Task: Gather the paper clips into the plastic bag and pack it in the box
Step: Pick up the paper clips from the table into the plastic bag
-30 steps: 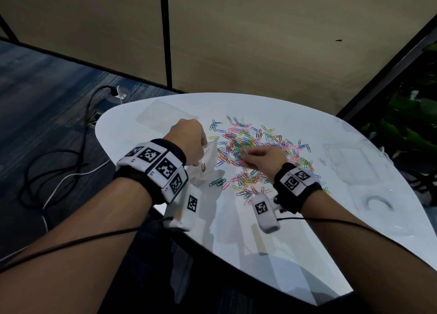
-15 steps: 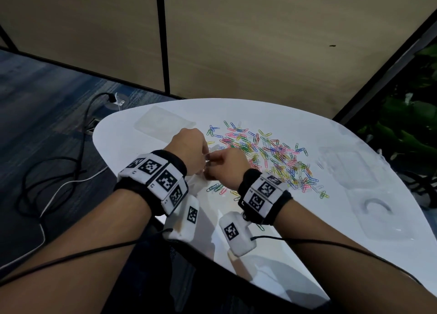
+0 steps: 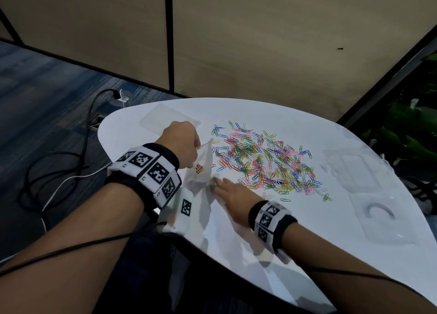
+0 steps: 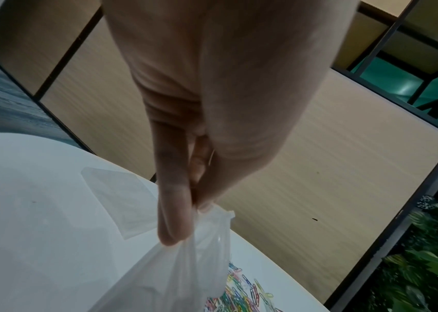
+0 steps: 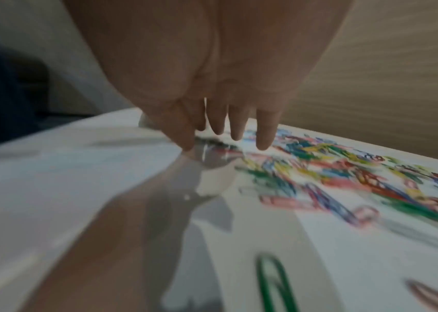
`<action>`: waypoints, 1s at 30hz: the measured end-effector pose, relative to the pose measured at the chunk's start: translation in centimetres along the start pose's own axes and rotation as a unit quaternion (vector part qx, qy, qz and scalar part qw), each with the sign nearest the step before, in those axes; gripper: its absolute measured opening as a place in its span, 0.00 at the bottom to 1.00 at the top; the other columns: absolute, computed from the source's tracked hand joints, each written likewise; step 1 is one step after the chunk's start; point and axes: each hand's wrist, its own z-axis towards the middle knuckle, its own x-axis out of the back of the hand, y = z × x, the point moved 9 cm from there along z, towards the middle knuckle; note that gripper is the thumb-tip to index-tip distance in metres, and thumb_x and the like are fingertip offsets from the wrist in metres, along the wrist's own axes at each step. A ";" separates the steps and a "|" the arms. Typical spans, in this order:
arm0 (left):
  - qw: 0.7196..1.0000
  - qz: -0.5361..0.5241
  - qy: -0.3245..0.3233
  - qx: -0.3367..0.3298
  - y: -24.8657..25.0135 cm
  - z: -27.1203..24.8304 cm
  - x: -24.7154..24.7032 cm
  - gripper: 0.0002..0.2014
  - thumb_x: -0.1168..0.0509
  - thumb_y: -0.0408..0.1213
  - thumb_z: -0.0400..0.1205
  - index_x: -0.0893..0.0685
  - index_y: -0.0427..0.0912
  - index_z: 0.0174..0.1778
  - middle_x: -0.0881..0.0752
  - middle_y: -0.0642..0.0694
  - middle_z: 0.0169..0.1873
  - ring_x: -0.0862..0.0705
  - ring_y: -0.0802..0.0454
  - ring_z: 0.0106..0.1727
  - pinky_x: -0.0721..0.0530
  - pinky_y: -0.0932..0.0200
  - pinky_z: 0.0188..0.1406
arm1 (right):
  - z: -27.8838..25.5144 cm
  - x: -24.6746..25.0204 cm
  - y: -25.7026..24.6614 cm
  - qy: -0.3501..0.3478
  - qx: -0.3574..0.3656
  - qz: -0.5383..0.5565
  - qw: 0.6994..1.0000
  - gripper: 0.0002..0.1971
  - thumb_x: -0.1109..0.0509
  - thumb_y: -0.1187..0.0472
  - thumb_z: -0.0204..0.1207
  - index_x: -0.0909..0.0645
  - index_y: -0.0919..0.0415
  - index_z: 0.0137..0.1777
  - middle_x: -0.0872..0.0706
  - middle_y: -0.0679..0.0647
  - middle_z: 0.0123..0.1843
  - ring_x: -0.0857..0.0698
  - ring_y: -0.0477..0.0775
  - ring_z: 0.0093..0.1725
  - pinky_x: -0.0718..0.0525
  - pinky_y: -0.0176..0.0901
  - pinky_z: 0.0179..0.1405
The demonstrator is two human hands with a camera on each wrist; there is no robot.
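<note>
A white rounded table [image 3: 236, 254] stands against tan partition panels [image 3: 260, 41] divided by black posts, with blue carpet [image 3: 35, 89] on the left where black and white cables [image 3: 47, 171] trail toward a floor socket. Green foliage [image 3: 413, 129] shows at the far right.

The left hand [image 3: 181, 145] is raised over the table's left part, its thumb and fingers pinched on the top edge of the translucent plastic bag [image 3: 203, 169], which hangs from the pinch with its lower part on the table; a few clips show through it. The right hand [image 3: 233, 192] lies low near the bag's near corner, fingers extended and slightly spread; its thumb touches the bag, though motion blur hides whether it holds anything.

The paper clips [image 3: 267, 164] lie scattered in many colours across the table's middle, just right of the bag, with a few strays [image 3: 327, 197] further right. A clear plastic box [image 3: 354, 169] sits on the table's right part, and a clear lid-like piece [image 3: 387, 221] lies nearer, beside it. A flat clear sheet [image 3: 160, 119] lies at the far left of the table.
</note>
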 end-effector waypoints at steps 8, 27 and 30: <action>1.000 0.011 -0.018 -0.012 1.0 -0.1 -0.7 0.14 0.30 0.24 0.80 0.09 0.38 0.60 0.07 0.40 0.51 0.07 0.45 0.46 0.07 0.51 0.54 | -1.7 -2.0 7.5 0.026 -0.122 -0.091 0.988 0.32 0.36 0.62 0.82 0.45 0.53 0.84 0.50 0.58 0.88 0.49 0.68 0.86 0.42 0.68 0.81; 0.997 0.040 -0.058 -0.031 3.2 -0.4 -3.0 0.13 0.32 0.24 0.81 0.09 0.39 0.58 0.07 0.40 0.50 0.05 0.44 0.45 0.07 0.50 0.54 | -5.1 4.0 14.0 0.221 -0.307 0.615 0.692 0.05 0.23 0.72 0.72 0.10 0.65 0.45 0.08 0.61 0.45 0.07 0.57 0.43 0.09 0.42 0.47; 0.997 0.038 -0.056 -0.031 3.6 -0.6 -3.1 0.12 0.33 0.24 0.81 0.08 0.37 0.56 0.06 0.39 0.47 0.05 0.44 0.44 0.07 0.49 0.55 | -4.9 6.3 10.6 0.221 -0.223 0.759 0.570 0.07 0.26 0.78 0.72 0.13 0.71 0.48 0.09 0.66 0.46 0.08 0.59 0.43 0.09 0.39 0.45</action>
